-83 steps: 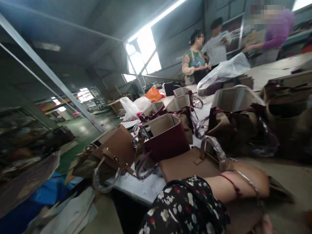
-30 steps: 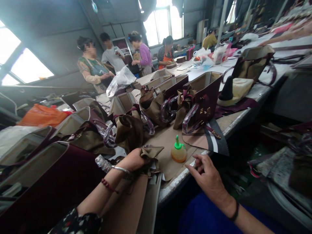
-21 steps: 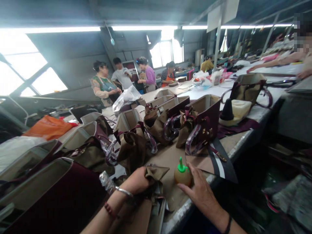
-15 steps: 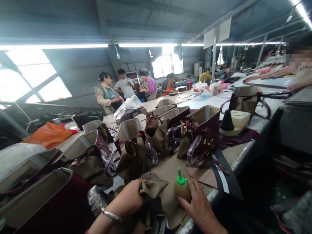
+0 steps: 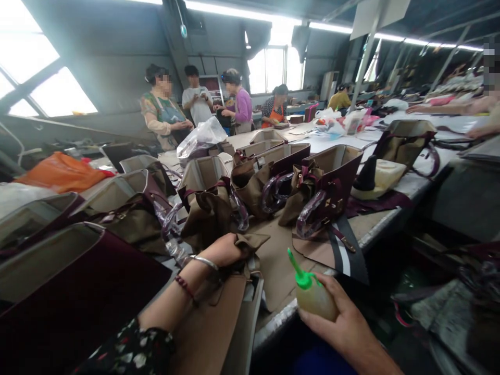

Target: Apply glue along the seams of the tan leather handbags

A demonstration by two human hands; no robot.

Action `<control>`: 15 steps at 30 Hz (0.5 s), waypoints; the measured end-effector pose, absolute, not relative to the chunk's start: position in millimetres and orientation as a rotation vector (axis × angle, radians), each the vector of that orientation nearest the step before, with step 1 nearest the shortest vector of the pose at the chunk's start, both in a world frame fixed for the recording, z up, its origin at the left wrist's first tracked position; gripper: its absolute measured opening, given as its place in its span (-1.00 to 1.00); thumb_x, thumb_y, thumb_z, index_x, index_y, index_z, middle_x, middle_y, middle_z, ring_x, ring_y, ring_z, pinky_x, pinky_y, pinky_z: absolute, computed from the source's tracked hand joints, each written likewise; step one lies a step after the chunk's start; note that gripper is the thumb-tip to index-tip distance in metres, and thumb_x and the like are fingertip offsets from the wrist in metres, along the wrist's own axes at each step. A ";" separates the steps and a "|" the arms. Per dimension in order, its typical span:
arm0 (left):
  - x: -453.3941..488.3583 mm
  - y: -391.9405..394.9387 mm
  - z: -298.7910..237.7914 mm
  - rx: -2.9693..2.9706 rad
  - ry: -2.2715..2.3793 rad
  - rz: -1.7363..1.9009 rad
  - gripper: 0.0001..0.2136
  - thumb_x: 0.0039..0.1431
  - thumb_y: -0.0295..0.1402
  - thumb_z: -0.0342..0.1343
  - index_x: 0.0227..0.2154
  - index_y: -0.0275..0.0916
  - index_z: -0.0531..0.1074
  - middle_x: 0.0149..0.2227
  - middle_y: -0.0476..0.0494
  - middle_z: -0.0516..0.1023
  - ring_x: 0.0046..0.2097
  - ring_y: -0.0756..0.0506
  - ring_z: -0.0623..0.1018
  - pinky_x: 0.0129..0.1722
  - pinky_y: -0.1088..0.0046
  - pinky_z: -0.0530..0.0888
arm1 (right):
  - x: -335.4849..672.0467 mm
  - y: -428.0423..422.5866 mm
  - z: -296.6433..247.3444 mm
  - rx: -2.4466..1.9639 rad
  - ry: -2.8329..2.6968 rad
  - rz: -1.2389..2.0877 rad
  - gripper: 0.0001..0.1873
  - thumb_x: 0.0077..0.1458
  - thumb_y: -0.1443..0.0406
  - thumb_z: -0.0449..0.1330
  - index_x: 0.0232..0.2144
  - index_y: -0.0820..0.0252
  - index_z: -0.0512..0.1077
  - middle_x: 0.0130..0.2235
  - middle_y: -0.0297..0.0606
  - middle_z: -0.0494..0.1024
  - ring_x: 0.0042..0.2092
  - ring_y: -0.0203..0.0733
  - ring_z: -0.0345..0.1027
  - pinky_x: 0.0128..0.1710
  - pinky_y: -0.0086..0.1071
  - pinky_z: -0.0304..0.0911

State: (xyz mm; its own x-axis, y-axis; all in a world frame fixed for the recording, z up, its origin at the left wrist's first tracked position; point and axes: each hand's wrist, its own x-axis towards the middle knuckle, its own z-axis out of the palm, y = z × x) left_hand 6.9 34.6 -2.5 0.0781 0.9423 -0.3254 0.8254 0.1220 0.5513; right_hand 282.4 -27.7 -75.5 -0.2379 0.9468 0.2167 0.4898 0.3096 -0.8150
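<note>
My right hand [image 5: 344,323] is wrapped round a small glue bottle [image 5: 312,296] with a green nozzle, lifted off the table at the near edge, nozzle tilted up and left. My left hand [image 5: 222,250], with a silver bangle and red cord at the wrist, is closed on a fold of olive-brown fabric [image 5: 252,241] on a tan bag lying flat in front of me. A maroon open-top handbag [image 5: 336,179] with plastic-wrapped handles stands just beyond.
Several tan and maroon handbags [image 5: 207,198] crowd the long worktable [image 5: 375,224]. A big maroon bag [image 5: 66,281] stands at my left. A black cone on a cream block [image 5: 375,177] lies at right. Several people [image 5: 164,109] stand at the far end.
My right hand reached to the glue bottle on the table, closed round it and lifted it toward me. My left hand kept hold of the fabric fold. The view swung right, then dipped.
</note>
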 end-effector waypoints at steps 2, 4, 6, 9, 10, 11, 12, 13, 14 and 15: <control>7.5 38.0 -2.8 1.722 1.775 0.182 -0.75 -0.05 -0.33 0.15 -0.29 -0.31 0.51 -0.26 -0.11 0.58 -0.18 -0.14 0.51 -0.20 0.49 0.42 | 293.1 -33.0 -68.8 -1.318 -1.872 1.005 -0.45 -0.11 0.10 0.24 -0.04 0.16 0.37 -0.12 -0.19 0.49 -0.20 -0.11 0.45 -0.24 -0.40 0.41; 9.5 41.2 -2.5 1.722 1.798 0.120 -0.77 -0.06 -0.35 0.16 -0.31 -0.33 0.51 -0.28 -0.12 0.58 -0.20 -0.15 0.52 -0.22 0.48 0.43 | 300.5 -35.8 -63.8 -1.328 -1.916 1.111 -0.41 -0.14 0.07 0.25 -0.04 0.17 0.40 -0.09 -0.17 0.48 -0.17 -0.09 0.45 -0.24 -0.41 0.40; 13.0 44.0 -1.9 1.725 1.818 0.061 -0.77 -0.05 -0.36 0.18 -0.30 -0.34 0.50 -0.27 -0.15 0.58 -0.19 -0.15 0.52 -0.24 0.48 0.42 | 305.4 -37.4 -58.8 -1.343 -1.950 1.092 -0.41 -0.17 0.05 0.25 -0.06 0.17 0.43 -0.04 -0.14 0.46 -0.11 -0.04 0.42 -0.18 -0.38 0.38; 19.9 47.3 -0.8 1.744 1.836 -0.020 -0.78 0.00 -0.37 0.18 -0.27 -0.35 0.48 -0.24 -0.18 0.57 -0.19 -0.13 0.51 -0.22 0.45 0.42 | 309.7 -39.9 -48.6 -1.423 -1.962 1.052 -0.40 -0.14 0.03 0.21 -0.04 0.15 0.40 -0.10 -0.17 0.48 -0.15 -0.08 0.42 -0.19 -0.37 0.37; 22.1 48.3 -0.4 1.750 1.841 -0.048 -0.79 0.02 -0.38 0.18 -0.27 -0.36 0.48 -0.24 -0.19 0.56 -0.19 -0.12 0.51 -0.21 0.43 0.43 | 310.4 -41.0 -44.7 -1.450 -1.966 1.058 -0.40 -0.15 0.03 0.20 -0.04 0.14 0.39 -0.14 -0.20 0.49 -0.20 -0.11 0.43 -0.23 -0.38 0.37; 23.8 49.1 0.0 1.754 1.847 -0.077 -0.80 0.04 -0.38 0.17 -0.27 -0.37 0.47 -0.25 -0.20 0.56 -0.19 -0.12 0.51 -0.20 0.39 0.43 | 310.9 -42.1 -40.8 -1.472 -1.975 1.067 -0.40 -0.17 0.03 0.21 -0.04 0.12 0.37 -0.18 -0.23 0.50 -0.26 -0.14 0.42 -0.28 -0.39 0.37; 25.1 49.8 0.3 1.754 1.854 -0.104 -0.81 0.05 -0.39 0.17 -0.27 -0.37 0.46 -0.25 -0.20 0.55 -0.19 -0.12 0.51 -0.19 0.36 0.44 | 311.2 -43.1 -37.3 -1.487 -1.989 1.078 -0.40 -0.19 0.04 0.22 -0.05 0.12 0.37 -0.22 -0.26 0.50 -0.29 -0.16 0.42 -0.31 -0.41 0.36; 25.9 50.4 0.7 1.752 1.860 -0.128 -0.81 0.06 -0.38 0.17 -0.27 -0.37 0.45 -0.24 -0.19 0.54 -0.20 -0.12 0.51 -0.19 0.34 0.44 | 311.3 -44.0 -34.6 -1.498 -2.001 1.081 -0.41 -0.21 0.06 0.22 -0.08 0.11 0.37 -0.24 -0.28 0.50 -0.31 -0.18 0.41 -0.33 -0.42 0.36; 26.2 50.6 1.0 1.750 1.864 -0.149 -0.81 0.07 -0.38 0.17 -0.27 -0.37 0.44 -0.24 -0.18 0.54 -0.20 -0.12 0.52 -0.19 0.32 0.45 | 311.5 -44.4 -32.8 -1.506 -2.009 1.076 -0.43 -0.23 0.07 0.23 -0.11 0.11 0.39 -0.25 -0.29 0.50 -0.32 -0.18 0.41 -0.34 -0.44 0.35; 26.1 50.7 1.5 1.748 1.867 -0.166 -0.81 0.08 -0.37 0.18 -0.27 -0.36 0.44 -0.25 -0.18 0.53 -0.21 -0.11 0.52 -0.19 0.32 0.45 | 311.9 -44.3 -32.2 -1.509 -2.017 1.066 -0.47 -0.24 0.08 0.23 -0.14 0.11 0.40 -0.24 -0.30 0.50 -0.30 -0.17 0.41 -0.34 -0.44 0.35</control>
